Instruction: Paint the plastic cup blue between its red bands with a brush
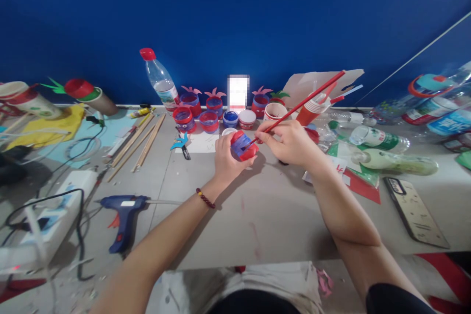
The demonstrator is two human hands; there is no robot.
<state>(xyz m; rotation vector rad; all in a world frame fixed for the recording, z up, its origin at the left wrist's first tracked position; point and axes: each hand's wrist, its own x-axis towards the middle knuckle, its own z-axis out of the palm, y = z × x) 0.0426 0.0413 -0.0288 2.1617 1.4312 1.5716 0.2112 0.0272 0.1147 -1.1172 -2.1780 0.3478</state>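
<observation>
Between the fingers of the left hand (225, 161), one small red-and-blue cup (241, 143)!
They curl round it while the right hand (290, 141) pinches a slim red brush (312, 96), tip at the blue band; just beyond, an open blue paint jar (230, 118) and painted cups (209, 124) on the desk (217, 235), then a glue gun (125, 206) out left, a phone (415, 213) far right.

Cluttered grey table (279, 228)
Blue glue gun (128, 208) and wooden sticks (150, 143) at left, open blue paint jar (230, 118) towards the back, phone (415, 212) at right
</observation>
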